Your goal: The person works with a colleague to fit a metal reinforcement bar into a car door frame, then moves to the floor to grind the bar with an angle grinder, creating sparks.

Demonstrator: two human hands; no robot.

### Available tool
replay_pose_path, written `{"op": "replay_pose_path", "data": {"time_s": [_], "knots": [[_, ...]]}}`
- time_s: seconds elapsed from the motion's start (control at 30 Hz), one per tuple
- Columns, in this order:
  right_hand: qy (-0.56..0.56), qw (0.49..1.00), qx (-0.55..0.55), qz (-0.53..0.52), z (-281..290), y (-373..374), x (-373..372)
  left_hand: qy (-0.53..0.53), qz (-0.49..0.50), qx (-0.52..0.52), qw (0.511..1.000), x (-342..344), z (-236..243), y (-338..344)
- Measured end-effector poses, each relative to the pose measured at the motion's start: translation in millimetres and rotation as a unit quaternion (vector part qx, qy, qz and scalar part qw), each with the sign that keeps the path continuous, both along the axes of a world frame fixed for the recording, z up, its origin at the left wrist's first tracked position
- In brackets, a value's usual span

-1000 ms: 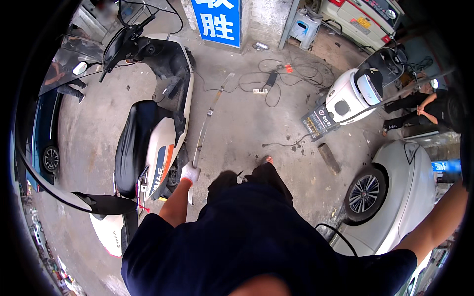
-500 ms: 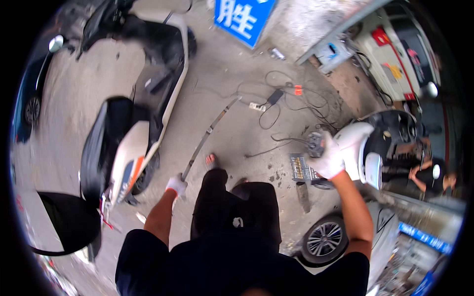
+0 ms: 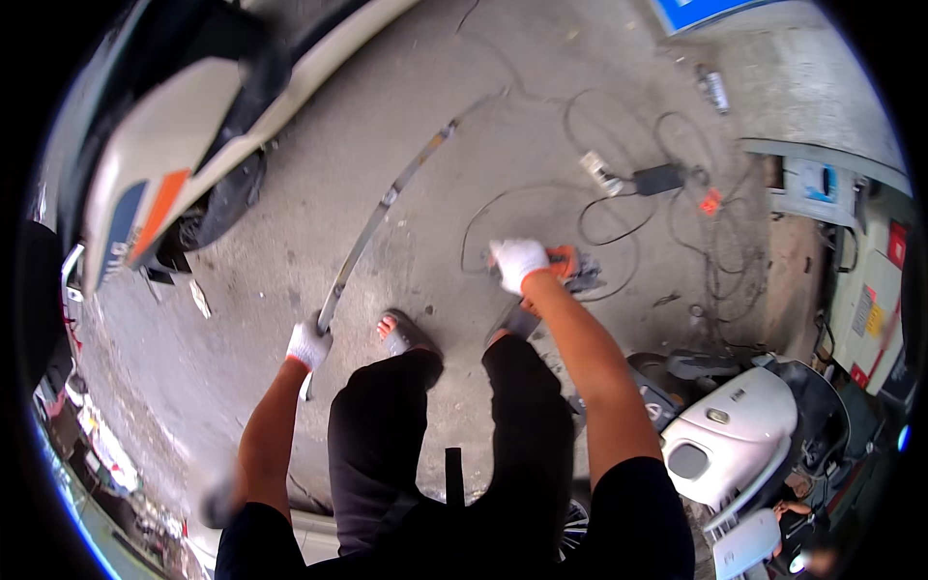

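Note:
My left hand (image 3: 309, 345), in a white work glove, is closed round the near part of a long, narrow metal strip (image 3: 373, 224). The strip slants away up and to the right over the concrete, slightly bowed by the lens, with rusty patches toward its far part; a short end shows below my fist. To the right, my right hand (image 3: 519, 263), gloved the same way, grips an orange-and-grey corded power tool (image 3: 564, 261). Its exact kind is hard to make out, since glove and forearm cover part of it. It is low in front of my right foot.
Black cables loop across the floor around a dark adapter box (image 3: 658, 180), a white socket strip (image 3: 601, 174) and an orange plug piece (image 3: 711, 201). A cream scooter (image 3: 155, 155) stands at left, a white scooter (image 3: 739, 425) at right. A can (image 3: 712, 89) lies near the wall.
My right hand has brought the power tool leftward, in front of my feet. The left hand still grips the strip. My view has shifted, with the scooters and cables now elsewhere in it.

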State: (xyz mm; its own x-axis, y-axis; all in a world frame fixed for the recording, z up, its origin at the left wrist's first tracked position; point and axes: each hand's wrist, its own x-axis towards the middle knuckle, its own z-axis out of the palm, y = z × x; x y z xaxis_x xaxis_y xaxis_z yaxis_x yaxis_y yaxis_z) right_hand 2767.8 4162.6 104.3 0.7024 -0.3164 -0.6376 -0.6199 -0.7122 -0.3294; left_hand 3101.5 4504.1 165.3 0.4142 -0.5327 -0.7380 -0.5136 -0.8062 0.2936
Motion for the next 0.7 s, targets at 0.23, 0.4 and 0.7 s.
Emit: {"op": "replay_pose_path", "data": {"time_s": [0.23, 0.4, 0.7], "knots": [[0.061, 0.993, 0.016, 0.098, -154.6, 23.9, 34.3, 0.052, 0.082, -0.098, 0.990, -17.1, -127.1, 38.9], [-0.022, 0.980, -0.016, 0.199, -198.3, 41.5, 30.4, 0.072, 0.113, -0.112, 0.985, -9.0, -189.7, 67.0], [-0.143, 0.972, -0.077, 0.169, -195.8, 106.4, -65.8, 0.089, 0.148, -0.203, 0.964, -4.5, -270.7, 23.5]]}}
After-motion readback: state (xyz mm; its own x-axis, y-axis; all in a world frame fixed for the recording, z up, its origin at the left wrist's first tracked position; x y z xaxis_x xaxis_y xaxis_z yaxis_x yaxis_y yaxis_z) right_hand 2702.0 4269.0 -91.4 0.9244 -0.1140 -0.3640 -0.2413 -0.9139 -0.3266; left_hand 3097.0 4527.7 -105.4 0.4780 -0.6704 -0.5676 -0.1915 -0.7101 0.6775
